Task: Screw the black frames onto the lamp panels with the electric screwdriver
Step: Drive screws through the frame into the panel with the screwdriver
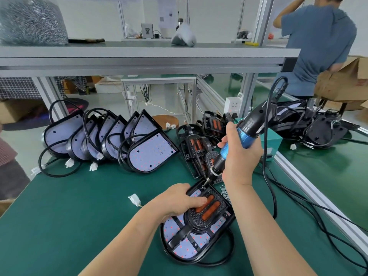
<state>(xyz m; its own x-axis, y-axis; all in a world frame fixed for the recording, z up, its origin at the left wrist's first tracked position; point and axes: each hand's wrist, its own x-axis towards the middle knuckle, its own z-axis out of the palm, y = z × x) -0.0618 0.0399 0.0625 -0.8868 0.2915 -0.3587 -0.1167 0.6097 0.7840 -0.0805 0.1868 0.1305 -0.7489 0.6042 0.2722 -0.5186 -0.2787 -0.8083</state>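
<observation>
A lamp panel point(185, 250) lies flat on the green table in front of me, with a black frame point(207, 218) carrying two orange inserts laid on top. My left hand point(179, 200) presses down on the frame's upper left part, fingers lying flat over it. My right hand point(239, 156) grips the blue and black electric screwdriver point(245, 134), tilted, its bit touching the frame's far corner point(205, 184). A small heap of loose screws point(225, 193) lies just right of the frame.
Several bare lamp panels point(111, 140) with black cables lean in a row at the back left. A pile of black frames point(199, 144) sits behind the screwdriver, finished lamps point(310, 124) at the right. A white connector point(135, 200) lies left. Cables trail right. A person stands at the back right.
</observation>
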